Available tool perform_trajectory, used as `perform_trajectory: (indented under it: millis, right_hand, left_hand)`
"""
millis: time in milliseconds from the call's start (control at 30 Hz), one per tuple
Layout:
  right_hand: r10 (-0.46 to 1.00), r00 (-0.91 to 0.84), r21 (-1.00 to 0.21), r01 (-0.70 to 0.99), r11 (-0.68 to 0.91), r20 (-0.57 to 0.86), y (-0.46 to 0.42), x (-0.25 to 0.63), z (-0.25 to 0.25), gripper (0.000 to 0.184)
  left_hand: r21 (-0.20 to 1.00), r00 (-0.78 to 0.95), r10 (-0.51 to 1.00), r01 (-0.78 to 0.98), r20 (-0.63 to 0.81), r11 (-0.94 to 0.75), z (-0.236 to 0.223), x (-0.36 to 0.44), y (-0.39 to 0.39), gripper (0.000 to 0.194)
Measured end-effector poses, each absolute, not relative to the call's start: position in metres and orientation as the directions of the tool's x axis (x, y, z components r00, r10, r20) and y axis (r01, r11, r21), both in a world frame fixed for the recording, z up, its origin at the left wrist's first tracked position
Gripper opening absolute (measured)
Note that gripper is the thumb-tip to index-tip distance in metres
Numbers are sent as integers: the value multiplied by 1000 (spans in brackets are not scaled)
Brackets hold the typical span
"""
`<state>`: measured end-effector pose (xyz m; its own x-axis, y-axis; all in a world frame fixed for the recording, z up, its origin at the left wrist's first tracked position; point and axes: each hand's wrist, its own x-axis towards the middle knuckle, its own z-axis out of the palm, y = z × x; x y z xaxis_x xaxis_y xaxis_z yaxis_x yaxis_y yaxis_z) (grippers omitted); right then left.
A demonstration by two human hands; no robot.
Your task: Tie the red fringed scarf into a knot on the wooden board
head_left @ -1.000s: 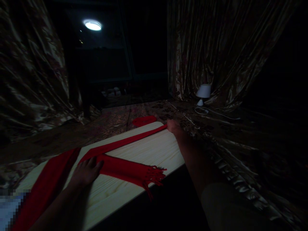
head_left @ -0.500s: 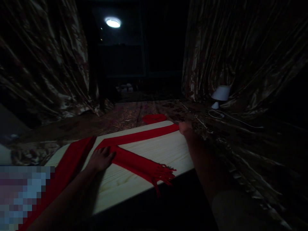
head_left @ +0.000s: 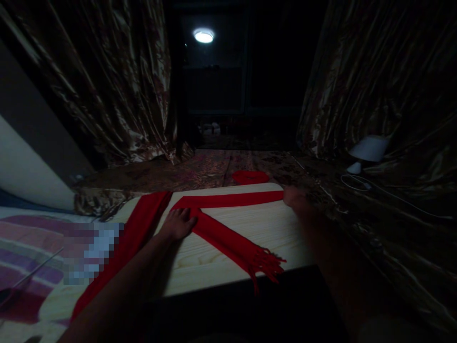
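Observation:
A red fringed scarf (head_left: 228,239) lies folded at an angle on a pale wood-grain table (head_left: 250,221). My left hand (head_left: 179,225) rests flat over the fold, fingers spread, pressing on the cloth. From there a narrow strip of the scarf runs straight to the table's right end, where my right hand (head_left: 294,196) is closed around it. The other leg ends in tassels near the front edge. Left of my left hand, a wider band of red cloth (head_left: 143,224) crosses the table; I cannot tell whether it belongs to the same scarf.
A coiled red item (head_left: 250,177) lies just beyond the table's far edge. A white lamp (head_left: 369,148) with a loose cord stands at right. Patterned curtains (head_left: 139,95) flank a dark window. A striped bedcover (head_left: 32,252) shows at left. The room is dim.
My view has turned to the left, so the table and scarf appear farther right and the bedcover shows. Both hands keep their places on the scarf.

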<state>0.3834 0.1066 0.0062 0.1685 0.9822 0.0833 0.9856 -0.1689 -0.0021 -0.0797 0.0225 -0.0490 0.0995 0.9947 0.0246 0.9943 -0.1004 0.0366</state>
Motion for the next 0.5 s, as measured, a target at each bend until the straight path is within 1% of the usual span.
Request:
perform_trajectory:
  millis: [67, 133, 233, 333, 400, 500]
  right_hand:
    - [995, 68, 60, 996, -72, 69, 106, 355, 11, 32]
    - [998, -47, 88, 995, 42, 52, 103, 322, 12, 37]
    - [979, -200, 103, 975, 197, 24, 96, 275, 9, 40]
    - [957, -288, 112, 953, 283, 35, 88, 241, 2, 39]
    - [951, -306, 120, 947, 300, 38, 84, 228, -2, 37]
    - [957, -286, 132, 951, 279, 41, 80, 216, -5, 39]
  left_hand:
    - [54, 87, 996, 995, 16, -88, -51, -81, 26, 73]
    - [71, 68, 998, 995, 3, -68, -53, -82, 30, 80]
    - [88, 59, 998, 995, -35, -56, -51, -87, 39, 89]
    - [106, 54, 996, 993, -68, -47, -47, -93, 47, 95]
    - [110, 101, 992, 990, -74, -92, -44, -97, 53, 86]
    - [102, 180, 982, 980, -61, -174, -42, -100, 61, 65]
